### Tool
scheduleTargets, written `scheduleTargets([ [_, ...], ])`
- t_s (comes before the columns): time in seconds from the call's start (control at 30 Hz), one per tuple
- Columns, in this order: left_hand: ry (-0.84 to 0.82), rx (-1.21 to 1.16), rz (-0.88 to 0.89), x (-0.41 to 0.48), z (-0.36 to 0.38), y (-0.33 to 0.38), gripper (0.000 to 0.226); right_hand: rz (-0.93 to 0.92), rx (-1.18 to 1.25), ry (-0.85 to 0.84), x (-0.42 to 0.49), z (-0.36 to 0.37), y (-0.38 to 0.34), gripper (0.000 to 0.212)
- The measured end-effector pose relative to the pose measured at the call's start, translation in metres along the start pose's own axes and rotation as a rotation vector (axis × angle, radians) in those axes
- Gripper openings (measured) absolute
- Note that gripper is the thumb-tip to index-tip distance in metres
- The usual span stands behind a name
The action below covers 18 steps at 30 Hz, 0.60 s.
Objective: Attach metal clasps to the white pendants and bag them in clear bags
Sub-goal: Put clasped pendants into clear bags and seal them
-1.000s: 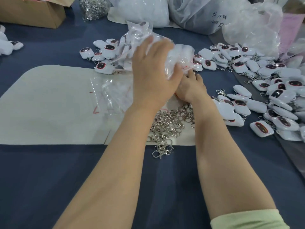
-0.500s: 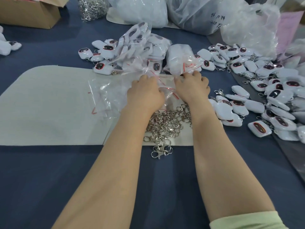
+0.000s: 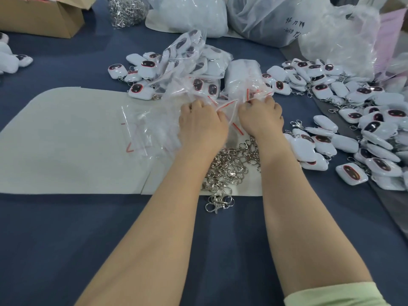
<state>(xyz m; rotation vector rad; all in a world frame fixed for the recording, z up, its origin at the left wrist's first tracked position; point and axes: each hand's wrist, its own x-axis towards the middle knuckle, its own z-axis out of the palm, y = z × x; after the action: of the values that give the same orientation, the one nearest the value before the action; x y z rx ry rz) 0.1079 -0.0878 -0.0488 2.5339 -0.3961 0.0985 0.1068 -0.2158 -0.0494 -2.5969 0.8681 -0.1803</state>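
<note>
Held: your left hand (image 3: 202, 121) and right hand (image 3: 261, 117), side by side at the far edge of the white mat (image 3: 66, 140), both with fingers curled, gripping red-striped clear bags (image 3: 228, 107). Just beyond lies one heap of filled bags (image 3: 194, 60) holding pendants, too jumbled to count. Loose stock: white pendants (image 3: 344, 142) by the dozen to your right and one tangled heap of metal clasps (image 3: 231, 166) between your forearms; far edge, one cardboard box (image 3: 44, 17), contents hidden, a second clasp heap (image 3: 128, 9), and three large plastic sacks (image 3: 189, 16).
</note>
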Motion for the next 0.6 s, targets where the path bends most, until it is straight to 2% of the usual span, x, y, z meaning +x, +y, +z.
scheduleTargets([
  [0.1, -0.029, -0.035, 0.013, 0.003, 0.002, -0.001, 0.037, 0.042, 0.093, 0.112, -0.003, -0.001, 0.001, 0.044],
  [0.23, -0.059, 0.022, 0.031, 0.002, 0.006, -0.002, 0.038, 0.07, 0.248, 0.211, -0.001, -0.009, 0.003, 0.043],
  [0.37, -0.075, 0.065, 0.031, 0.003, 0.007, -0.003, 0.042, -0.024, 0.616, 0.536, -0.004, -0.02, 0.002, 0.028],
  [0.43, -0.079, 0.069, 0.031, 0.004, 0.007, -0.003, 0.043, -0.09, 0.862, 0.604, -0.008, -0.027, -0.006, 0.023],
  [0.47, -0.082, 0.07, 0.03, 0.004, 0.007, -0.003, 0.043, -0.115, 1.015, 0.548, -0.008, -0.028, -0.011, 0.026],
  [0.53, -0.088, 0.074, 0.025, 0.004, 0.007, -0.003, 0.045, -0.108, 1.308, 0.268, -0.009, -0.026, -0.022, 0.037],
  [0.6, -0.097, 0.081, 0.021, 0.005, 0.007, -0.003, 0.047, -0.08, 1.397, 0.012, -0.012, -0.019, -0.03, 0.026],
])
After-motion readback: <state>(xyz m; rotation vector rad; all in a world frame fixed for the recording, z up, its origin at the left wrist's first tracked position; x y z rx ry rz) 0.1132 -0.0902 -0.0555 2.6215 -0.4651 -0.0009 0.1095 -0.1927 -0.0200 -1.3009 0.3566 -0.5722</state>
